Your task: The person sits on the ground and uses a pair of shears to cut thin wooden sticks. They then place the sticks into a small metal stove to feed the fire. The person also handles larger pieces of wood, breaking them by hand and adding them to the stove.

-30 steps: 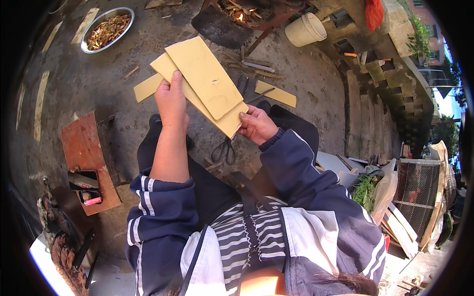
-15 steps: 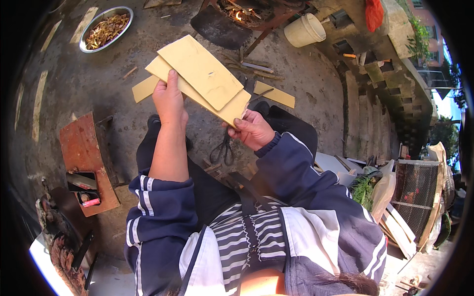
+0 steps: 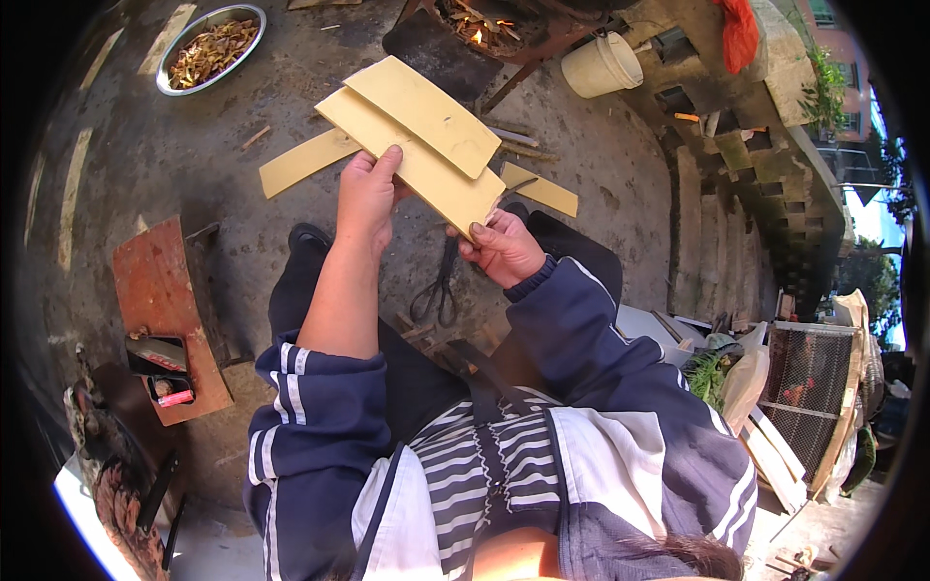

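Two pale-yellow flat boards are held in front of me, an upper board [image 3: 431, 111] overlapping a lower board [image 3: 426, 184]. My left hand [image 3: 368, 198] grips the lower board's near edge, its thumb on top. At that board's ragged right end, my right hand [image 3: 506, 249] pinches the corner between thumb and fingers. How the upper board is supported is hidden. On the ground beneath are a yellow strip [image 3: 300, 165] to the left and another yellow strip [image 3: 554, 195] to the right. Dark-handled scissors [image 3: 436, 298] are between my legs, partly hidden.
Ahead, a small fire [image 3: 477, 37] burns in a stove beside a white bucket [image 3: 602, 65]. A metal basin [image 3: 211, 50] of brown pieces stands far left. A reddish-brown board [image 3: 165, 315] is at my left; a mesh crate [image 3: 806, 382] and boards lie at my right.
My left hand and the two boards have shifted to the right. The lower board shows more beneath the upper one, and more of the left strip is uncovered. My right hand has moved slightly.
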Available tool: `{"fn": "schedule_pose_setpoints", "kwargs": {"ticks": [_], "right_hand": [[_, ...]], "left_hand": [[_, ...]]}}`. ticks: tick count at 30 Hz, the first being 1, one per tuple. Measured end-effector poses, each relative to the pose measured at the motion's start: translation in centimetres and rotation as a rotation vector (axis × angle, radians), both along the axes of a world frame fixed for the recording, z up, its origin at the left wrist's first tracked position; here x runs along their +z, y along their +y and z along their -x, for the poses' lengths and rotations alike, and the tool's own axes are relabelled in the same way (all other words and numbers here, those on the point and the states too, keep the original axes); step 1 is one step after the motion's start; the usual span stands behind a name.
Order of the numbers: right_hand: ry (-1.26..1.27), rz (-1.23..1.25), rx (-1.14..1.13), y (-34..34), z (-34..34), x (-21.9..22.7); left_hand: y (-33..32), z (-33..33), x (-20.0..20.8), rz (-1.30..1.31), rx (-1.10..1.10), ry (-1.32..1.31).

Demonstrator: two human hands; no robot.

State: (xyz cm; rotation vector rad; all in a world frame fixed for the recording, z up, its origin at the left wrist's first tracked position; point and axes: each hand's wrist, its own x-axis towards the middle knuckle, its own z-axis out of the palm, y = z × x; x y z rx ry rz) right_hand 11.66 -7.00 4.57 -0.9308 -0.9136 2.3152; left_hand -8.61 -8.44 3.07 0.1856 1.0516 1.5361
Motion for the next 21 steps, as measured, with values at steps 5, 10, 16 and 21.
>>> {"fn": "schedule_pose_setpoints", "kwargs": {"ticks": [5, 10, 16, 21], "right_hand": [[-0.095, -0.031, -0.006, 0.3, 0.2, -0.9], [-0.147, -0.080, -0.162, 2.1, 0.0, -0.8], [-0.138, -0.211, -0.224, 6.4, 1.2, 0.0], [-0.209, -0.131, -0.081, 5.4, 3.1, -0.5]], "left_hand": [[-0.1, 0.5, -0.4, -0.043, -0.001, 0.010], [0.0, 1.3, -0.5, -0.121, 0.061, 0.028], [-0.8, 5.3, -0.5, -0.097, 0.039, 0.174], [-1.6, 5.8, -0.7, -0.061, -0.146, 0.242]]}}
